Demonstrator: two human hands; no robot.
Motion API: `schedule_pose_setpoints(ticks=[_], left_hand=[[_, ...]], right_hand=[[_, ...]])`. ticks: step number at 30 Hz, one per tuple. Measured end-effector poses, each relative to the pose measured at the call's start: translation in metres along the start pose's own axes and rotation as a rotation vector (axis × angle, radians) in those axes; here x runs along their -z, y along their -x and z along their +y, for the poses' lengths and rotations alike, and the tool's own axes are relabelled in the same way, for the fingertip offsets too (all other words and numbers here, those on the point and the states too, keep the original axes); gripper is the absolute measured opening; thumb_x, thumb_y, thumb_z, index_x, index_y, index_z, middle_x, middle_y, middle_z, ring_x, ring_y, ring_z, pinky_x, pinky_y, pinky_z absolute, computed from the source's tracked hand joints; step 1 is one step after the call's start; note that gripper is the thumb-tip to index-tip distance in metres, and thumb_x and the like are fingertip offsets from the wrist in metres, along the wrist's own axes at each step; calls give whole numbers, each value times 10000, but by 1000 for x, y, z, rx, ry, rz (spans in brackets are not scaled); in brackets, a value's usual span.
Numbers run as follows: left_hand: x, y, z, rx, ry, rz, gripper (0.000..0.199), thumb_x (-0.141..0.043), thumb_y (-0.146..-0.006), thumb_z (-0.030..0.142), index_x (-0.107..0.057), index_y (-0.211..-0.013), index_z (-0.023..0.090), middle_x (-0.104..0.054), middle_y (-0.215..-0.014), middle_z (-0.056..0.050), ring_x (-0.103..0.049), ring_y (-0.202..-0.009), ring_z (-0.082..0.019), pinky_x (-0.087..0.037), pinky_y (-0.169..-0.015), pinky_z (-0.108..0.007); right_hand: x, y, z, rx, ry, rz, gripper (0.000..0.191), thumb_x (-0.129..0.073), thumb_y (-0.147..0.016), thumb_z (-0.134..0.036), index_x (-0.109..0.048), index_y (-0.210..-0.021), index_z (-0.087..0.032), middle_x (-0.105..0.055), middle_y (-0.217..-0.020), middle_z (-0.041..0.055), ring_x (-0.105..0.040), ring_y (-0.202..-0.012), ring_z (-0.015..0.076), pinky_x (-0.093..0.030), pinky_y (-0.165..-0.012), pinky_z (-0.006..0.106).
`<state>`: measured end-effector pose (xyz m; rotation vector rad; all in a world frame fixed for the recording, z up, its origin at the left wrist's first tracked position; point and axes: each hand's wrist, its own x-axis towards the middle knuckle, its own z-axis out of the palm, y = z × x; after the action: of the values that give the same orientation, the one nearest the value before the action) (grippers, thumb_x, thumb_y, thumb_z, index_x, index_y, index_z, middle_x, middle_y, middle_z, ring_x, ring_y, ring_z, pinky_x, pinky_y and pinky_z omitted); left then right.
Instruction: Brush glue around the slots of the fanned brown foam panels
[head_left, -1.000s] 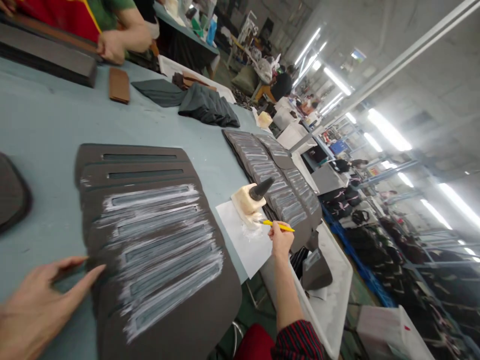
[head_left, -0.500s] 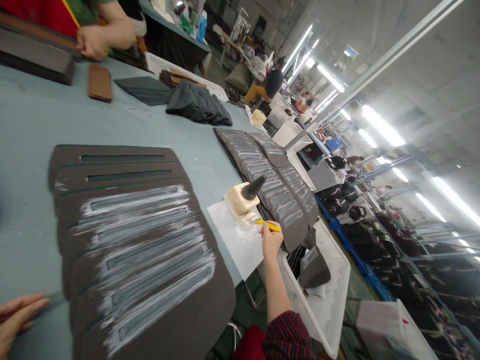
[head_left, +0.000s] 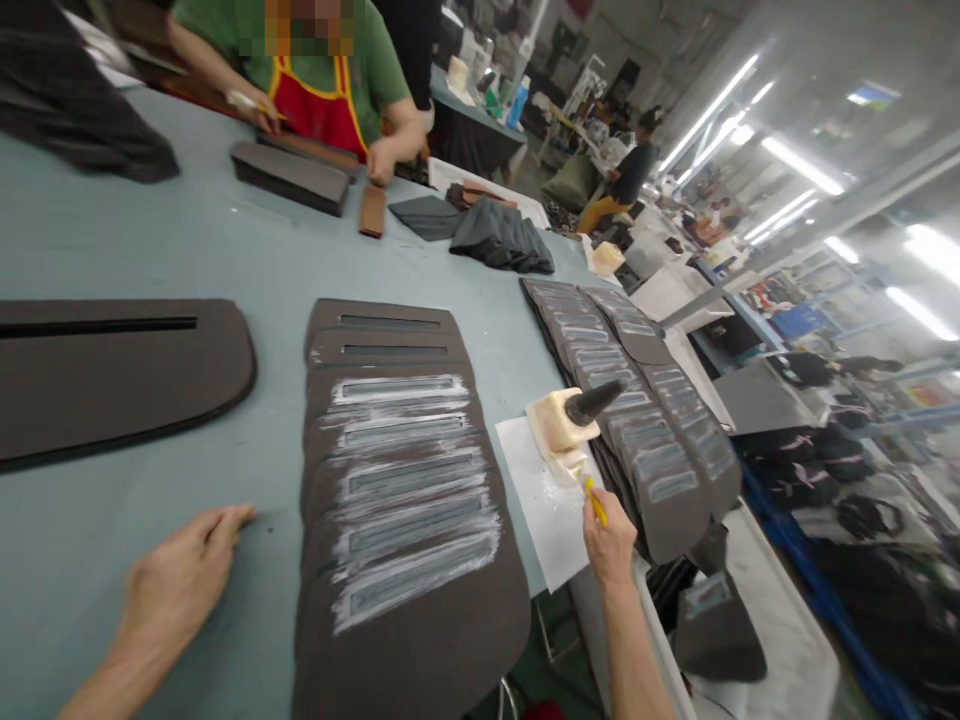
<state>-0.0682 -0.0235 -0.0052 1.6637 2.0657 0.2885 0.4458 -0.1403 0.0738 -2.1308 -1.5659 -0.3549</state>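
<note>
My left hand (head_left: 180,590) rests on the pale blue table top (head_left: 150,240), fingers apart and holding nothing, just left of a stack of dark grey foam panels (head_left: 397,480). Those panels have long slots, and white glue is brushed around several of them. My right hand (head_left: 611,540) grips a yellow-handled brush (head_left: 595,503), its tip hidden against a white paper sheet (head_left: 536,500). Beside the tip stands a cream glue-crusted block (head_left: 559,425) with a black cone nozzle. A second slotted panel stack (head_left: 630,410) lies to the right.
A single dark slotted panel (head_left: 112,370) lies at left. Across the table, a co-worker (head_left: 322,90) in a red apron handles a brown strip (head_left: 372,210) near folded dark fabric (head_left: 501,238). A white tray (head_left: 757,620) sits below the table's right edge.
The view has swung left, showing a dark panel and the co-worker. My left hand has come back onto the table, and my right hand has turned the brush down toward the paper.
</note>
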Motion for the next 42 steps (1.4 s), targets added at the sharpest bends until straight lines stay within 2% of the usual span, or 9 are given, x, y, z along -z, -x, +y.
schedule_pose_setpoints(ticks=[4, 9, 13, 20, 28, 34, 36, 38, 42], left_hand=[[2, 1, -12, 151, 70, 45, 428, -245, -919, 483, -608, -947, 257, -706, -894, -36, -613, -735, -212, -464, -707, -336], [2, -2, -29, 33, 79, 259, 396, -434, -852, 499, -535, -1091, 200, -599, -871, -64, -553, -906, -240, -487, -813, -376], [-1, -8, -24, -90, 62, 384, 474, -489, -814, 536, -569, -1074, 148, -560, -1031, -119, -495, -1057, -272, -444, -954, -426], [1, -30, 21, -174, 131, 363, 350, -464, -864, 479, -596, -1053, 216, -556, -1186, -107, -512, -1099, -287, -424, -918, -442], [15, -106, 78, -426, 168, 254, 200, -477, -891, 332, -570, -1029, 221, -645, -1080, -76, -522, -1078, -253, -376, -887, -413], [13, -162, 100, -520, 57, 292, 262, -488, -878, 273, -562, -1112, 182, -611, -1159, -122, -511, -1120, -263, -355, -931, -416], [11, -172, 100, -520, -4, 282, 280, -495, -870, 281, -568, -1114, 166, -603, -1149, -140, -512, -1113, -276, -358, -921, -420], [10, -176, 99, -527, -52, 274, 280, -494, -868, 297, -577, -1097, 158, -601, -1117, -145, -518, -1085, -282, -362, -903, -422], [9, -178, 96, -548, -74, 297, 306, -491, -868, 310, -568, -1118, 151, -593, -1120, -147, -511, -1090, -281, -356, -911, -415]], right_hand=[[-3, 12, 6, -3, 29, 27, 267, -477, -901, -363, -655, -903, -164, -693, -851, 89, -644, -765, 186, -462, -728, 274], [3, 7, -23, -204, -87, -59, 312, -524, -853, -464, -657, -842, -181, -678, -762, 52, -633, -679, 179, -455, -671, 268], [-14, -12, -85, -319, -349, -120, 312, -575, -819, -476, -650, -888, -181, -672, -798, 38, -620, -670, 170, -459, -644, 264], [-65, -71, -196, -248, -626, -248, 278, -578, -814, -441, -635, -888, -179, -615, -710, -4, -560, -634, 147, -430, -627, 254], [-140, -161, -284, -223, -792, -278, 255, -575, -747, -404, -617, -851, -175, -526, -539, -52, -486, -501, 131, -379, -535, 245], [-201, -190, -359, -114, -771, -348, 223, -528, -724, -375, -626, -812, -194, -551, -573, -40, -497, -543, 130, -391, -563, 235], [-215, -192, -369, -77, -733, -380, 218, -516, -723, -377, -634, -802, -212, -541, -566, -50, -490, -541, 128, -383, -557, 231], [-224, -196, -360, -75, -678, -392, 216, -516, -712, -379, -640, -789, -220, -525, -549, -59, -471, -525, 126, -366, -545, 231], [-220, -216, -298, -147, -580, -303, 227, -505, -681, -380, -629, -747, -201, -538, -549, -44, -464, -530, 139, -355, -559, 249]])
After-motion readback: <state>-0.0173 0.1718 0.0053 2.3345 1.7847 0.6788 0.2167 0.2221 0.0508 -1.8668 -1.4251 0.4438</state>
